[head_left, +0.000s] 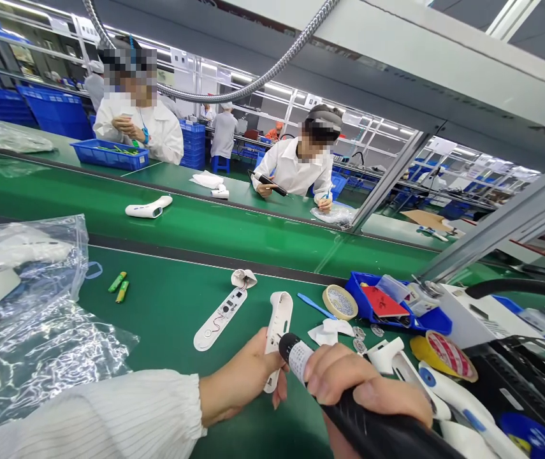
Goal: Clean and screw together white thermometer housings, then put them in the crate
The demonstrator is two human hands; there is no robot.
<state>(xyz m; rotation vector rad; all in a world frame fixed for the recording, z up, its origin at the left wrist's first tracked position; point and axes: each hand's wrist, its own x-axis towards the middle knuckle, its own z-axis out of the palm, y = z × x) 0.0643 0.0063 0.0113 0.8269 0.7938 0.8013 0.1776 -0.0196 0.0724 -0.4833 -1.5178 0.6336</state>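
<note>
My left hand (pixel 246 370) is closed round the lower part of a white plastic housing half (pixel 280 312), whose hollow side faces up. My right hand (pixel 368 386) grips a black electric screwdriver (pixel 348 417) with a white label. Its tip points into the housing near my left thumb; whether it touches a screw I cannot tell. Just left of the housing lies the matching white half with a circuit board (pixel 222 319) and thin wires. Two green-yellow batteries (pixel 118 285) lie farther left on the green bench.
A clear plastic bag (pixel 62 325) with white device bodies covers the left. At right are a tape roll (pixel 340 301), a blue spudger-like stick (pixel 317 306), a blue bin (pixel 425 322) and white devices (pixel 458 395). A white device (pixel 148 207) lies beyond; co-workers sit opposite.
</note>
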